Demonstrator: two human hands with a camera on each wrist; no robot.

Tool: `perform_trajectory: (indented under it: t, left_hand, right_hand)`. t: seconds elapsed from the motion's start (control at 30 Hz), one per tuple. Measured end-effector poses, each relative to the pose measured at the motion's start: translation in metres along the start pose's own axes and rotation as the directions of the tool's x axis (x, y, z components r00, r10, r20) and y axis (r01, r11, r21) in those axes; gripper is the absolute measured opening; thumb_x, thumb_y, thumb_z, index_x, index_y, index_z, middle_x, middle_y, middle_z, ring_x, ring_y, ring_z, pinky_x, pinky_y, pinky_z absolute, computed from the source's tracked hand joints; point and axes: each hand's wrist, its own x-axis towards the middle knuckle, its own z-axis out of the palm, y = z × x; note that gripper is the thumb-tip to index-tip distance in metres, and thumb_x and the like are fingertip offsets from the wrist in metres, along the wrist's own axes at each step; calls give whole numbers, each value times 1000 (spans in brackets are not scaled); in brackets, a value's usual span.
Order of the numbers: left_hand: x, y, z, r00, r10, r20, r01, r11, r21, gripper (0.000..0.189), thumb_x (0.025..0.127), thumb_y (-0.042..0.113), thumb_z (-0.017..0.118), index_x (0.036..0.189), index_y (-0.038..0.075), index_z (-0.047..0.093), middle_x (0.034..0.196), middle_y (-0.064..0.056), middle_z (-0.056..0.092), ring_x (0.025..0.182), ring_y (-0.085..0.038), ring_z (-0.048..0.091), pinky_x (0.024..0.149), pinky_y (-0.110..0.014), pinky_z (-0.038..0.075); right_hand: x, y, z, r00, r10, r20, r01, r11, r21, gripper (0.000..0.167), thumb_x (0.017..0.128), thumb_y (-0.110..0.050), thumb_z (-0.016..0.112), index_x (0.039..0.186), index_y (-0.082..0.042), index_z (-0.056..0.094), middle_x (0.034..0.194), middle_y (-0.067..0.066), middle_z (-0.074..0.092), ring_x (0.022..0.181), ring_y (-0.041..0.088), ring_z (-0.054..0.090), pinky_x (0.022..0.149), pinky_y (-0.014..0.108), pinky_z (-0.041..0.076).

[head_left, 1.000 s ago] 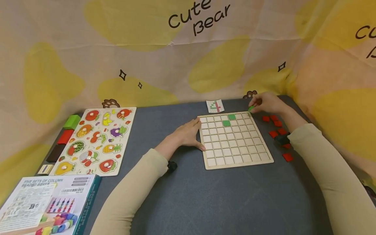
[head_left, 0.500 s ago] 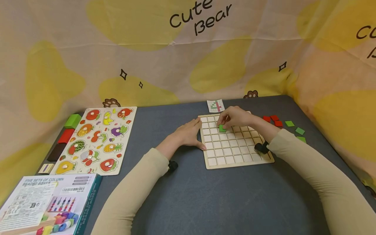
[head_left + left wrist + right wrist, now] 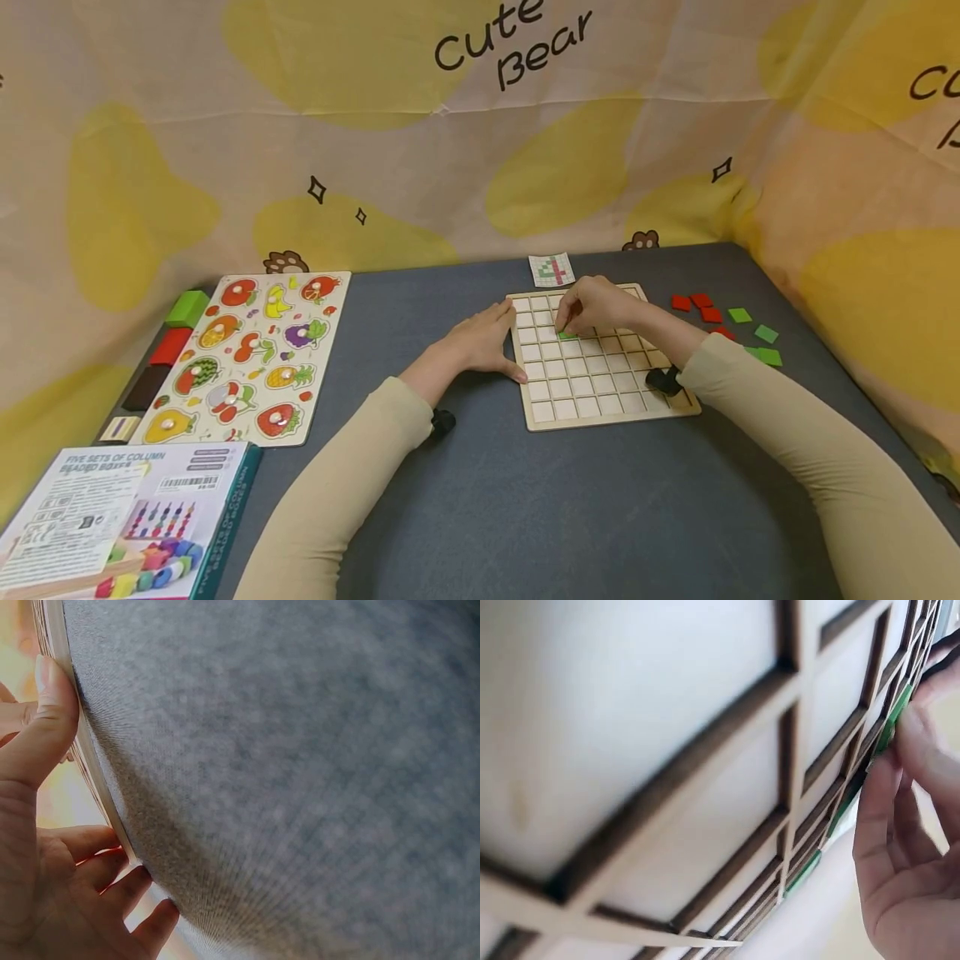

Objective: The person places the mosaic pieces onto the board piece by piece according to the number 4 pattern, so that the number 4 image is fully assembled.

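A wooden grid board (image 3: 615,387) with pale square cells lies on the dark table. Over its upper left part, my right hand (image 3: 600,302) pinches a small green square tile (image 3: 567,335) between thumb and fingertips. In the right wrist view that tile (image 3: 889,724) sits right at the grid's surface, partly covered by the fingers. Other green tiles (image 3: 802,874) rest in cells nearby; from the head view the hand hides them. My left hand (image 3: 483,343) rests along the board's left side, thumb and fingers spread, touching the board's edge (image 3: 90,761) in the left wrist view.
Loose red tiles (image 3: 710,314) and green tiles (image 3: 766,334) lie right of the board. Behind it is a small pattern card (image 3: 551,270). At left are a fruit puzzle board (image 3: 251,375), coloured blocks (image 3: 170,346) and a beaded-set box (image 3: 180,467).
My right hand has moved left from the board's upper right corner with the green tile, then lowered it slightly at a cell. The left hand has stayed at the board's left edge.
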Motion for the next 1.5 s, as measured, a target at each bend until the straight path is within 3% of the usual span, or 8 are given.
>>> perform_trajectory:
  t: [0.13, 0.3, 0.5, 0.73, 0.87, 1.03, 1.4, 1.5]
  left_hand:
    - [1, 1, 1, 1000, 1, 2, -1, 1000, 1, 120, 75, 66, 74, 161, 11, 11, 170, -6, 1, 157, -28, 11, 125, -49, 24]
    - [0, 2, 1, 1000, 7, 1, -7, 1000, 3, 120, 75, 65, 74, 161, 11, 10, 170, -6, 1, 157, -27, 11, 126, -49, 23]
    - [-1, 2, 0, 1000, 10, -3, -10, 1000, 9, 120, 76, 65, 74, 161, 12, 9, 170, -6, 1, 157, -27, 11, 126, -49, 23]
    - [-2, 0, 1, 1000, 10, -8, -10, 1000, 9, 120, 75, 65, 74, 161, 11, 9, 170, -6, 1, 157, -27, 11, 126, -49, 23]
    - [-1, -1, 2, 1000, 14, -12, -14, 1000, 17, 120, 75, 65, 74, 161, 11, 9, 170, -7, 1, 157, -27, 12, 126, -48, 23]
    - [-1, -2, 2, 1000, 11, -15, -10, 1000, 14, 121, 75, 65, 75, 161, 11, 9, 170, -6, 1, 157, -27, 11, 126, -49, 23]
    - [0, 0, 2, 1000, 11, -11, -11, 1000, 3, 121, 75, 65, 75, 161, 12, 8, 170, -5, 1, 158, -27, 10, 125, -52, 23]
    - [0, 0, 2, 1000, 7, -9, -7, 1000, 3, 121, 75, 65, 74, 161, 13, 8, 170, -5, 1, 158, -26, 10, 125, -52, 23]
  right_hand:
    - [-1, 0, -1, 1000, -29, 12, 29, 1000, -11, 16, 82, -4, 78, 97, -11, 79, 90, 5, 76, 82, 13, 69, 76, 28, 58]
    - [-15, 9, -21, 1000, -4, -28, 3, 1000, -14, 20, 86, -5, 75, 106, -9, 76, 93, 7, 74, 84, 15, 67, 78, 29, 55]
    - [-49, 35, -57, 984, 128, -120, -124, 992, 36, 24, 89, -7, 72, 113, -6, 73, 102, 13, 71, 89, 19, 64, 75, 27, 54]
    - [-95, 84, -82, 951, 272, -145, -268, 962, 51, 29, 91, -10, 71, 118, -3, 69, 107, 13, 71, 86, 5, 63, 73, 22, 54]
    - [-117, 115, -87, 946, 299, -123, -293, 954, 64, 33, 89, -8, 72, 120, 3, 66, 111, 17, 71, 84, -3, 63, 73, 18, 53]
    - [-137, 134, -90, 944, 319, -86, -318, 948, 23, 38, 86, -3, 73, 121, 10, 62, 118, 24, 69, 89, -1, 64, 73, 16, 53]
    - [-153, 147, -89, 941, 324, -96, -327, 945, -9, 32, 85, 3, 71, 115, 12, 63, 110, 21, 68, 85, -3, 57, 71, 18, 52]
    - [-152, 146, -88, 935, 337, -115, -339, 941, -1, 29, 85, 4, 70, 112, 12, 64, 100, 15, 68, 81, 1, 54, 67, 19, 51]
